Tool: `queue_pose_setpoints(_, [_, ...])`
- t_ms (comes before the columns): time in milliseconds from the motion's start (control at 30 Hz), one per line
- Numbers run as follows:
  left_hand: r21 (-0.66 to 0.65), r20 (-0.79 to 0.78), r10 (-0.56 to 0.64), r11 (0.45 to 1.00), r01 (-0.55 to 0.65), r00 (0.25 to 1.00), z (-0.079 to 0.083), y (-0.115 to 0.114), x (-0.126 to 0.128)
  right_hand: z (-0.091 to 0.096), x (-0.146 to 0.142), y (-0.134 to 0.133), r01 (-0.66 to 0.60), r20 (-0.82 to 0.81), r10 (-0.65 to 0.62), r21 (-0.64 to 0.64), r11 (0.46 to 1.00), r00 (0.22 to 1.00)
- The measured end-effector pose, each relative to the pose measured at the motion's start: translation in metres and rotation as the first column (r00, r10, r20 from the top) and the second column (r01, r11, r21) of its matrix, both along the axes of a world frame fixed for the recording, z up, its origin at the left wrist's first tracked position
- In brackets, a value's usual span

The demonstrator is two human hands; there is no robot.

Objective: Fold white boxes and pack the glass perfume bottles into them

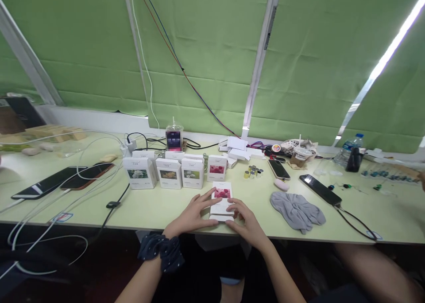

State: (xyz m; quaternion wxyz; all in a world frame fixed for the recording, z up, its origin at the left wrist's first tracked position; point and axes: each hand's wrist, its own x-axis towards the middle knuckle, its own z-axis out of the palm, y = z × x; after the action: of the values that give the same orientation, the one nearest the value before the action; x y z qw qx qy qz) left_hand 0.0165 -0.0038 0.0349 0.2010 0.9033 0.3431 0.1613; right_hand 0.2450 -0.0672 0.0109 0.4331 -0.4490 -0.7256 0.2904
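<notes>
A white box [222,205] with a pink flower picture lies on the table near its front edge. Its near end, with a flap or lid edge, faces me. My left hand [195,212] grips it from the left, fingers reaching over its side and thumb at the near end. From the right, my right hand [247,223] holds the same box, thumb by the near end and fingers curled on its edge. Just beyond stands a similar upright box [217,168] with a pink flower picture. More upright white boxes [139,173] with flower pictures stand to its left.
Several small cylinders [253,172] sit right of the boxes, before flattened white cartons [236,149]. Farther right are phones [320,190], a grey cloth [298,211] and a drink cup [300,156]. White cables [96,179] and more phones [49,182] cover the left side.
</notes>
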Motion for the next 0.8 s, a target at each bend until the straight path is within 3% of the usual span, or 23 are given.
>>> queue_pose_setpoints(800, [0.030,0.010,0.000,1.000,0.000,1.000,0.0005,-0.0008,-0.0005,-0.0043,-0.0017,-0.0008,0.016,-0.025,-0.015,0.061,0.998,1.000])
